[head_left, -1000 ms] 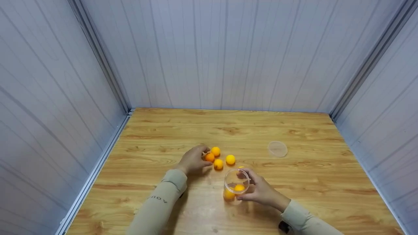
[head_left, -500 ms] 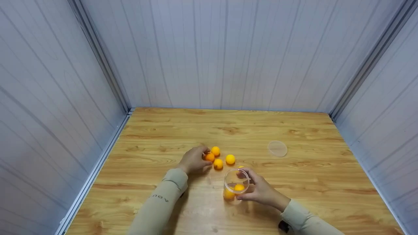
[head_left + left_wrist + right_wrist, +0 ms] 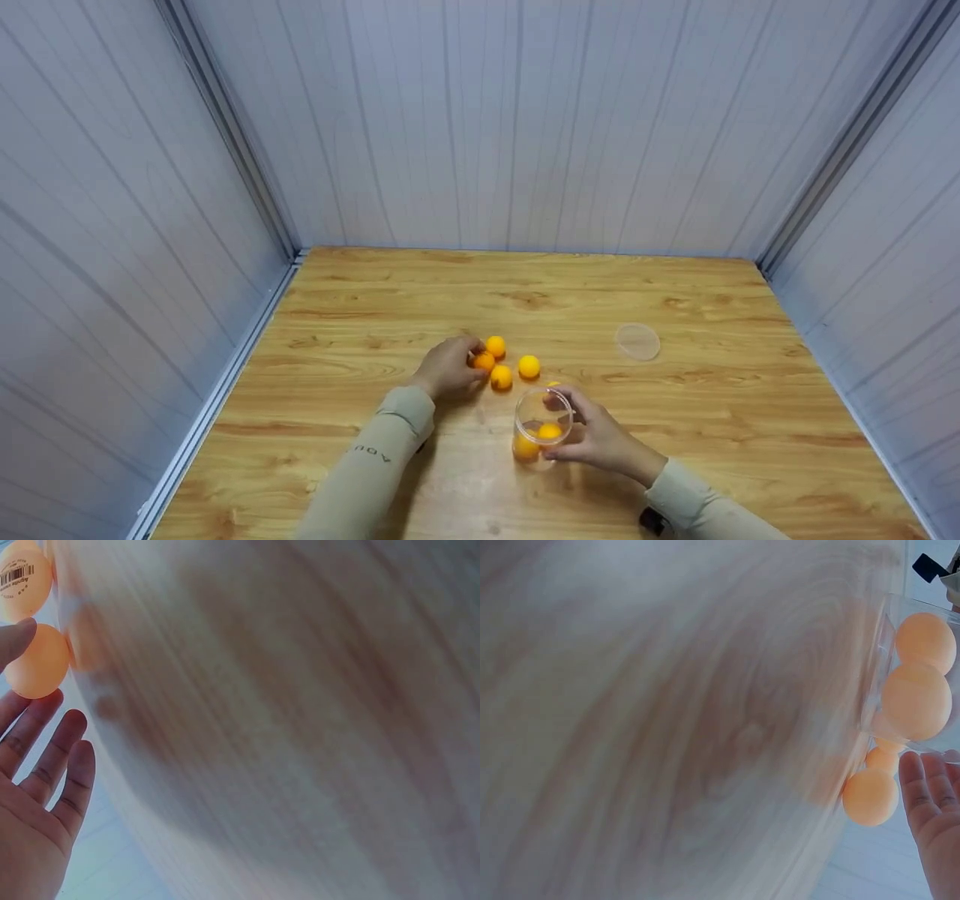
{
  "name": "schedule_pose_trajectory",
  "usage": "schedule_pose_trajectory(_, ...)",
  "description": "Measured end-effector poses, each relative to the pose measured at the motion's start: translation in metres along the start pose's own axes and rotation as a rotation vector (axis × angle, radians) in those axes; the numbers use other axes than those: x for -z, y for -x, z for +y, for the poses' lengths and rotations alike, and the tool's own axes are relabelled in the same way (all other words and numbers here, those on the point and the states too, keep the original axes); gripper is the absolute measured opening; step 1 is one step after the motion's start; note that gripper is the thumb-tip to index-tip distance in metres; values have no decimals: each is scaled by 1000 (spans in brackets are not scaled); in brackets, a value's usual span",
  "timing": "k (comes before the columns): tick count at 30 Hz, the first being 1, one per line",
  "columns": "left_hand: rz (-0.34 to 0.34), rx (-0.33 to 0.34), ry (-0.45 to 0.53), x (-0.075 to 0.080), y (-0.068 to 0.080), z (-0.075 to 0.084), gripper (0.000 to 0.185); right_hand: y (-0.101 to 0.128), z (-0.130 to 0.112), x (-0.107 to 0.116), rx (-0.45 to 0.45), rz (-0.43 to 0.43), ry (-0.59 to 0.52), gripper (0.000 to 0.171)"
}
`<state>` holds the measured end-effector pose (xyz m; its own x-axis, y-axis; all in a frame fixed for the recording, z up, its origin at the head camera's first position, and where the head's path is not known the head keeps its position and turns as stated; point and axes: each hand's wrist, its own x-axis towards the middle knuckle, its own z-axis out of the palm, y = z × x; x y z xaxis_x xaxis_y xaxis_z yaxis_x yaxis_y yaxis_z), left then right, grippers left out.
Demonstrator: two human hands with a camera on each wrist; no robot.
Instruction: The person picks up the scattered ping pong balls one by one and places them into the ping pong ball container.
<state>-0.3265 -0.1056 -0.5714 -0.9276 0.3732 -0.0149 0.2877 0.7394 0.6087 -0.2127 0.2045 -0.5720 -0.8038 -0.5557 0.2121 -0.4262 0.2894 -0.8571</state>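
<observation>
My left hand [image 3: 448, 367] pinches an orange ping-pong ball [image 3: 484, 363], thumb on one side and fingertips on the other in the left wrist view. Beside it lie a ball [image 3: 495, 346] at the back, a ball [image 3: 502, 378] in front and a ball [image 3: 529, 367] to the right; print shows on a neighbouring ball [image 3: 26, 585]. A clear plastic jar [image 3: 519, 420] stands upright with its mouth uncovered, and two balls [image 3: 917, 701] sit inside. Around its right side my right hand [image 3: 611, 444] grips it. Behind those fingers another ball [image 3: 554, 385] is partly hidden.
A clear round lid [image 3: 637, 342] lies flat on the wooden table [image 3: 360, 300], back and right of the jar. Pale panel walls [image 3: 480, 127] enclose the table at the back and both sides.
The left hand and the ball in its fingers have shifted very slightly to the right. The right hand and the jar have stayed in place.
</observation>
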Motion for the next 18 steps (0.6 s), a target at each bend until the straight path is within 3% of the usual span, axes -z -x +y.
schedule_pose_trajectory(18, 23, -6, -17, 13, 13, -6, 36, 1, 0, -1, -4, 7, 7, 80)
